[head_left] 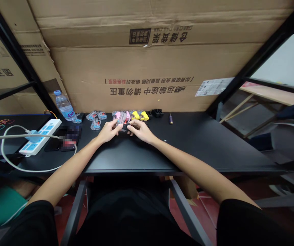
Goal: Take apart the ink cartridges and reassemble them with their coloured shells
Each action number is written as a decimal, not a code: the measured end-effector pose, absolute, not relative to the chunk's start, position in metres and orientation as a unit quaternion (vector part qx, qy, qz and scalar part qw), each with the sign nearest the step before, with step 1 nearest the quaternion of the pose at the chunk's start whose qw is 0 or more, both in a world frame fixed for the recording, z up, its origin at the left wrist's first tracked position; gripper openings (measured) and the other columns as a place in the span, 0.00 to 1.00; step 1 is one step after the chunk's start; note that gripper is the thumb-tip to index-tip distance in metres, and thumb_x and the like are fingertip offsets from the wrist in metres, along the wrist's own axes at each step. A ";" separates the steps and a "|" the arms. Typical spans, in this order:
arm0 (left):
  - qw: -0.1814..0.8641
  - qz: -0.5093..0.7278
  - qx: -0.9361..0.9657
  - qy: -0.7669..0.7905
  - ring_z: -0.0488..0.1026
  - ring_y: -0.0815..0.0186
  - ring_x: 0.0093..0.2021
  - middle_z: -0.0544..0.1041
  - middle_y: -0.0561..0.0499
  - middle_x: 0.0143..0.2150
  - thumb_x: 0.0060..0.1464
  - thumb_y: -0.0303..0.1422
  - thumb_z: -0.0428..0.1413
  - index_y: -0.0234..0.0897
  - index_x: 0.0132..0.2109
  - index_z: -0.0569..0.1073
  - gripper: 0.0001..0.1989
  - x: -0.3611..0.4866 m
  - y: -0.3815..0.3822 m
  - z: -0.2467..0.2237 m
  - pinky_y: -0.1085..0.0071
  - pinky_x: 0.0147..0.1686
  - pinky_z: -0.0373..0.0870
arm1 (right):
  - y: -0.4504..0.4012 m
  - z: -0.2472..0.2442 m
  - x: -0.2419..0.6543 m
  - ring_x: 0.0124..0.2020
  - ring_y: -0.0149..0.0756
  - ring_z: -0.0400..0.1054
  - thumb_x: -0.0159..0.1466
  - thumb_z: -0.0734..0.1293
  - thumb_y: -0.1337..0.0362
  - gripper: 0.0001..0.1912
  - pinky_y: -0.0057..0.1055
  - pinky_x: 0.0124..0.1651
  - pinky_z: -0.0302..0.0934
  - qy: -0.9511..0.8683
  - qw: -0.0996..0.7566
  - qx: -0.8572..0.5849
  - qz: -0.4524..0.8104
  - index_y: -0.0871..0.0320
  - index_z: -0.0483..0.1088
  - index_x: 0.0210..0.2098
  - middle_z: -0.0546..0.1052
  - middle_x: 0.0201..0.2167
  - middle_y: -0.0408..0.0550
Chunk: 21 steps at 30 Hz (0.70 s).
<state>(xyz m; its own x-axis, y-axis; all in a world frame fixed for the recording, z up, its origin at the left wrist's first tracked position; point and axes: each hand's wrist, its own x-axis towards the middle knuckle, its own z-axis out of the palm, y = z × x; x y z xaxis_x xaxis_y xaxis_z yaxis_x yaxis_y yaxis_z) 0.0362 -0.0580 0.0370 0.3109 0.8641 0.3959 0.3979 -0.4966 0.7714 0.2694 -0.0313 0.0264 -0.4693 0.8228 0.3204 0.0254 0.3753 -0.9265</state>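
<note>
My left hand [108, 132] and my right hand [144, 131] meet over the far side of the desk. Between them is a small see-through plastic case [123, 118] with a red bit inside and a dark part at its near end. The thumbs and fingers of both hands are closed on it, partly hiding it. Just behind lie pink pieces [118, 114], yellow pieces [144, 115] and black pieces [157, 113] in a row. Several similar clear cases [95, 123] lie to the left of my left hand.
A purple-handled screwdriver [171, 118] lies at right on the black desk [188, 147]. Leftward are a water bottle [64, 105], a white power strip [41, 137] with cables and a blurred dark device [70, 136]. A cardboard sheet [142, 65] stands behind. Part of another person [2, 206] shows lower left.
</note>
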 end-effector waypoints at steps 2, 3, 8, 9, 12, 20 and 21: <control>0.273 0.412 0.761 0.419 0.75 0.63 0.27 0.77 0.52 0.26 0.72 0.54 0.52 0.37 0.42 0.77 0.24 0.035 -0.057 0.037 0.66 0.36 0.72 | -0.032 0.028 0.269 0.32 0.37 0.77 0.64 0.76 0.39 0.25 0.35 0.33 0.75 -0.711 0.416 -0.295 0.485 0.53 0.69 0.39 0.76 0.31 0.43; 0.266 0.412 0.761 0.424 0.75 0.62 0.28 0.78 0.51 0.27 0.74 0.54 0.49 0.37 0.41 0.78 0.26 0.035 -0.055 0.036 0.65 0.37 0.73 | -0.032 0.029 0.270 0.30 0.37 0.77 0.64 0.76 0.39 0.25 0.35 0.33 0.75 -0.703 0.413 -0.293 0.498 0.53 0.69 0.40 0.77 0.31 0.43; 0.187 0.455 0.760 0.424 0.79 0.58 0.47 0.82 0.40 0.56 0.77 0.43 0.45 0.38 0.65 0.75 0.22 0.031 -0.047 0.036 0.57 0.55 0.77 | -0.029 0.032 0.273 0.24 0.34 0.73 0.62 0.78 0.41 0.28 0.33 0.30 0.72 -0.624 0.395 -0.291 0.609 0.51 0.64 0.45 0.81 0.31 0.42; 0.175 0.457 0.768 0.413 0.79 0.58 0.52 0.78 0.39 0.63 0.77 0.41 0.46 0.40 0.69 0.72 0.22 0.030 -0.045 0.036 0.55 0.59 0.76 | -0.028 0.033 0.274 0.23 0.33 0.72 0.62 0.78 0.42 0.28 0.31 0.30 0.70 -0.605 0.392 -0.291 0.629 0.51 0.64 0.45 0.80 0.30 0.41; 0.161 0.426 0.803 0.384 0.75 0.55 0.63 0.70 0.40 0.72 0.75 0.36 0.49 0.45 0.72 0.70 0.23 0.025 -0.044 0.035 0.53 0.64 0.73 | -0.027 0.036 0.275 0.23 0.32 0.67 0.64 0.77 0.45 0.24 0.29 0.29 0.66 -0.544 0.392 -0.279 0.688 0.51 0.66 0.47 0.75 0.26 0.38; 0.167 0.377 0.804 0.429 0.77 0.51 0.58 0.82 0.43 0.57 0.65 0.43 0.64 0.42 0.53 0.80 0.14 0.022 -0.043 0.032 0.53 0.58 0.75 | -0.022 0.036 0.277 0.19 0.32 0.60 0.70 0.70 0.44 0.18 0.30 0.27 0.68 -0.505 0.338 -0.309 0.731 0.52 0.68 0.44 0.69 0.21 0.36; 0.193 0.379 0.792 0.439 0.79 0.54 0.51 0.84 0.45 0.50 0.65 0.45 0.63 0.40 0.51 0.80 0.15 0.023 -0.042 0.032 0.55 0.55 0.76 | -0.020 0.034 0.276 0.19 0.32 0.62 0.70 0.69 0.42 0.20 0.30 0.26 0.68 -0.520 0.357 -0.318 0.708 0.52 0.68 0.45 0.72 0.23 0.38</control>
<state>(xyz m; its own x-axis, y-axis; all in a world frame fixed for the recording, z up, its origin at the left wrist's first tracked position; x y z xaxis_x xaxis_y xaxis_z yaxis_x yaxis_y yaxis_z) 0.0229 -0.0424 0.0323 0.3276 0.8406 0.4314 0.5481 -0.5409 0.6380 0.2765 -0.0203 0.0344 -0.5423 0.8365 -0.0786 -0.1752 -0.2040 -0.9632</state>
